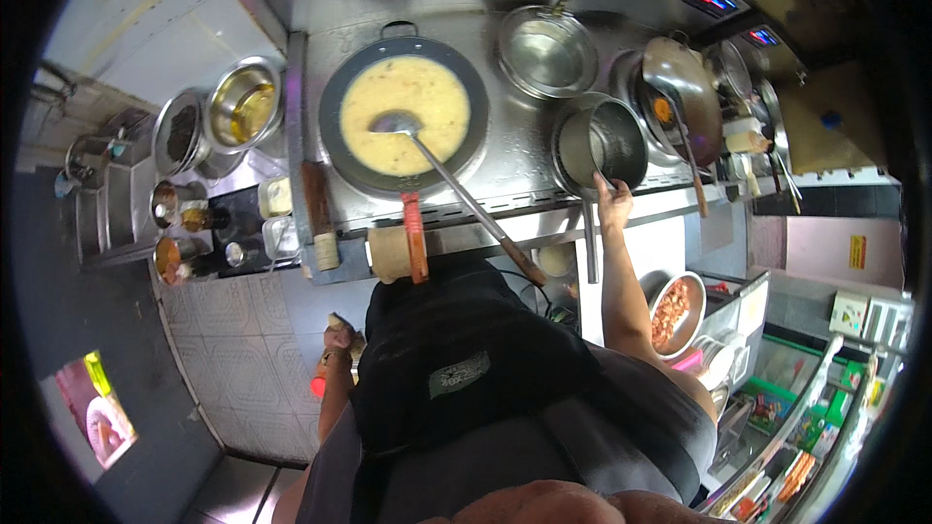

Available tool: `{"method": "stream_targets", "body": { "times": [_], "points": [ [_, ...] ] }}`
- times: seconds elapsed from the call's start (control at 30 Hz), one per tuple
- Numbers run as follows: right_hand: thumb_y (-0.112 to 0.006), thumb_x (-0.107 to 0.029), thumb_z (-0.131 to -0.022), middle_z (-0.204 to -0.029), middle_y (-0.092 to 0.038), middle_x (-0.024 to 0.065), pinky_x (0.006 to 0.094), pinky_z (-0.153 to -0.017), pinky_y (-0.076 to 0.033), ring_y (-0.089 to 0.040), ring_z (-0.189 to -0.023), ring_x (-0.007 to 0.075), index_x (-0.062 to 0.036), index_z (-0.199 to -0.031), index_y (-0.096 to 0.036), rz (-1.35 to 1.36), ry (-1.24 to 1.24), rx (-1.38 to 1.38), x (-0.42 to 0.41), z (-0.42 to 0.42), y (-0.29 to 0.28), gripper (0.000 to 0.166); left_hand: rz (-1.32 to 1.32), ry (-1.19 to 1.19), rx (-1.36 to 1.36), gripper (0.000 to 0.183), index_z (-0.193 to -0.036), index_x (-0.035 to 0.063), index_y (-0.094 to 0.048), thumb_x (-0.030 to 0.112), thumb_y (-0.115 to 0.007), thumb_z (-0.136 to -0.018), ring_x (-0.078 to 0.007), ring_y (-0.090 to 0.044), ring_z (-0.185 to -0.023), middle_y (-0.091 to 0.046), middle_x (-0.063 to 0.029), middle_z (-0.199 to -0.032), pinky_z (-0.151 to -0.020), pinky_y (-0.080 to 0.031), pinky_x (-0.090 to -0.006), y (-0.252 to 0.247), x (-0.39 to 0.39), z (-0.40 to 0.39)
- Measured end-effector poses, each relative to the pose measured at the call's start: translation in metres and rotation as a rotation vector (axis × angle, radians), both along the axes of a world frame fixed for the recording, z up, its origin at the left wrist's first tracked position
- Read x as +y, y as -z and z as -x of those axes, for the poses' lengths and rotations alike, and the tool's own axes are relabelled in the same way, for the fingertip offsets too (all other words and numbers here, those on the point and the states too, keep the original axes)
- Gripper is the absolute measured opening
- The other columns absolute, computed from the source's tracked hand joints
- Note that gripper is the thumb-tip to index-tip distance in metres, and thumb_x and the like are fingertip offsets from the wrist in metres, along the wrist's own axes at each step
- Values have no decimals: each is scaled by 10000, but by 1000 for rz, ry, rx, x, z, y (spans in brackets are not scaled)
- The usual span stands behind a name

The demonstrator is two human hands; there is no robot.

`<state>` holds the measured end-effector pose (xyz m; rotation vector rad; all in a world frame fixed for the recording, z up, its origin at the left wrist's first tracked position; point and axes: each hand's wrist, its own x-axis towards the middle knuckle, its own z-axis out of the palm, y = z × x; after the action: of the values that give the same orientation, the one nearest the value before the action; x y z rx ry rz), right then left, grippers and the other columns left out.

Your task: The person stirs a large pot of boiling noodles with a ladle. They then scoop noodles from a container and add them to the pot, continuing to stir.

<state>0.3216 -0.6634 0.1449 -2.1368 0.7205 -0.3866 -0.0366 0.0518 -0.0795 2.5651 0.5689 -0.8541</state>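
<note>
My right hand has its fingers on the near rim of a deep grey metal pot, which leans inside or against a round pan on the stove. A long metal pan handle points towards me beside my wrist. My left hand hangs low beside my black apron; its fingers look curled, and whether they hold anything is unclear. In front of me, a dark wok contains a pale yellow liquid with small bits. A ladle rests with its bowl in the liquid, its wooden handle over the counter edge.
A steel bowl of clear liquid stands behind the pot. Farther right, a tilted wok has a utensil against it. Steel bowls and seasoning containers line the left. A bowl of chopped reddish food lies beside my right arm.
</note>
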Motion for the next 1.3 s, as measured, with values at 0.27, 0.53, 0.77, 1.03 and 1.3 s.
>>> {"method": "stream_targets", "body": {
  "times": [0.27,0.53,0.77,1.03,1.3],
  "points": [
    [-677,-389,-960,-1006,-741,228,438,-864,-557,-725,-932,360,-60,-1491,-438,133,-777,395,176,6,-79,669,-2,-31,244,496,-1083,28,-716,474,-548,-944,-352,-735,-902,-751,-172,-1018,-759,-584,-447,-33,-36,-9],
    [-601,-52,-953,-1084,-693,314,456,-869,-586,-694,-995,453,33,-1313,-616,88,-895,177,270,-29,-87,371,-3,-218,206,430,-1061,19,-746,394,-642,-877,-350,-717,-1081,-752,-189,-1085,-860,-581,-438,-32,-43,26],
    [-563,-147,-1027,-872,-713,184,385,-582,-563,-697,-664,250,7,-1423,-546,223,-811,-26,256,-78,-44,426,-6,-150,225,374,-1073,64,-756,367,-584,-939,-291,-727,-1071,-757,-133,-1109,-849,-587,-408,-7,-53,72],
    [-530,-201,-1078,-724,-557,46,294,-365,-395,-459,-456,122,-26,-1480,-469,-962,-586,548,305,-25,-71,443,17,-281,261,385,-1083,69,-754,371,-563,-941,-296,-719,-1079,-746,-132,-1145,-892,-574,-407,14,-58,90],
    [-555,-122,-1041,-777,-615,70,318,-457,-461,-542,-495,131,-44,-1533,-425,-378,-936,542,273,31,-114,515,3,208,329,403,-1094,66,-749,379,-561,-924,-333,-707,-1087,-731,-165,-1170,-940,-557,-426,-19,-46,15]
  ]
}}
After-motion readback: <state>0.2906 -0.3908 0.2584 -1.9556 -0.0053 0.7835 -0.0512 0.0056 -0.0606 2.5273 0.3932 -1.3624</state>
